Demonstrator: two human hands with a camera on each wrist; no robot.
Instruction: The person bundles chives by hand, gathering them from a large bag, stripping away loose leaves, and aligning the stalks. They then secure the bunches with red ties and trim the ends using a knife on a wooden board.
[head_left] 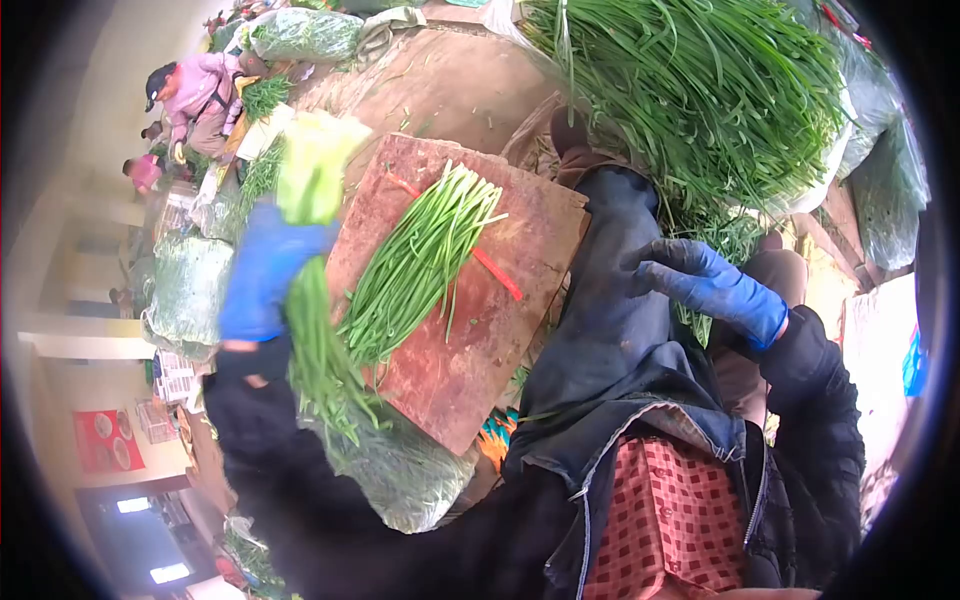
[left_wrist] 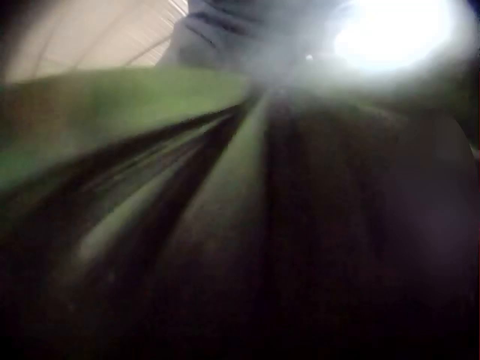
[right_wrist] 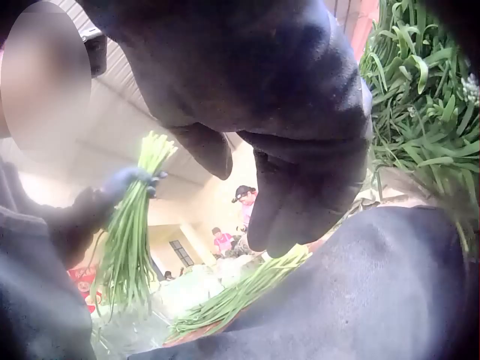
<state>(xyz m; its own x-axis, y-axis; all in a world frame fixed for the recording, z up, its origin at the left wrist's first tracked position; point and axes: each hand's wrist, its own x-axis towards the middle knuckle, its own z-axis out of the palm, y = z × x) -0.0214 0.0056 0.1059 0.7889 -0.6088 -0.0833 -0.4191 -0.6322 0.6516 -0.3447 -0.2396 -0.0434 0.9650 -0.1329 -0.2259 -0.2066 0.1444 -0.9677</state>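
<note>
My left hand, in a blue glove, grips a bunch of garlic chives at the left of the head view, pale stem ends up and green leaves hanging. In the right wrist view this held bunch also shows, raised. A second bunch of chives lies on a reddish board, with a red strip running under it. My right hand, gloved in blue, hovers over the lap with bent, loose fingers and nothing in them. The left wrist view is dark and blurred, filled by leaves.
A big heap of chives stands at the upper right, beside plastic bags. Under the board's near left edge lies a plastic-wrapped bundle. Another person works among wrapped bundles on the left.
</note>
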